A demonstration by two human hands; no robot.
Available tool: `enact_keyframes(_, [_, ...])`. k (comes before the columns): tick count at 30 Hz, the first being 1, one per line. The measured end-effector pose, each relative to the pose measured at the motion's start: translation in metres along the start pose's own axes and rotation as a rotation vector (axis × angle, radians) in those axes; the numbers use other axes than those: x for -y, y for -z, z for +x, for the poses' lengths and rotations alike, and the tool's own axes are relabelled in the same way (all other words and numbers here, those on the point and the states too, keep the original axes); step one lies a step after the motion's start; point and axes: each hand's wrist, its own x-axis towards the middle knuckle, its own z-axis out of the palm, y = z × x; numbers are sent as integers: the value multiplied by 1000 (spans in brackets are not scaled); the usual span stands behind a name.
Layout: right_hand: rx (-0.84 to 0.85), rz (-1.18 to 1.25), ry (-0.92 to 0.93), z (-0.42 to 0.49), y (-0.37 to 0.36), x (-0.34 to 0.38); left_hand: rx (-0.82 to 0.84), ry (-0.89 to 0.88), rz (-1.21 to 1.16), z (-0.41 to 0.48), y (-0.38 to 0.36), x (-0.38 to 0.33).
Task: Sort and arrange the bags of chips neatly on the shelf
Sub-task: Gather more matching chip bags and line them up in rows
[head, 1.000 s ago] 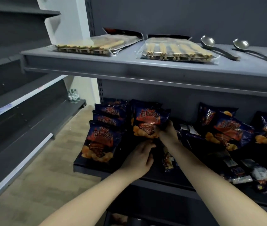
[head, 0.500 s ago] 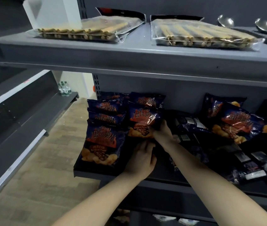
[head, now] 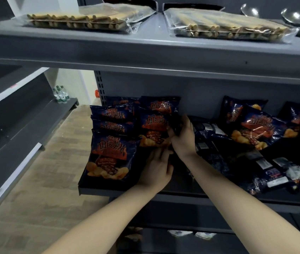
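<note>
The chip bag [head: 153, 125] is dark blue with an orange-red label and golden chips pictured on it. It leans back near the left end of the shelf [head: 108, 190], just right of a stacked row of bags [head: 111, 151]. The right hand [head: 183, 138] grips its right edge, fingers curled round it. The left hand [head: 156, 168] lies below, fingers fairly straight, touching the bag's lower edge. A loose heap of bags [head: 255, 129] lies toward the shelf's right end.
</note>
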Motion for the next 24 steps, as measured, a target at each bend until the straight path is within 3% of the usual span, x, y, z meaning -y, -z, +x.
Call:
enact_keyframes(7, [-131,-133,209,-2,56,-4,-159,-185,-37,31,6,-40])
enact_keyframes(21, [-283,-381,46,-52,191,-73,36,-448,-54,49,-47,-155])
enact_keyframes(24, [-305,-431,-37,-65,216,-86,173,-479,-50,44,-63,-179])
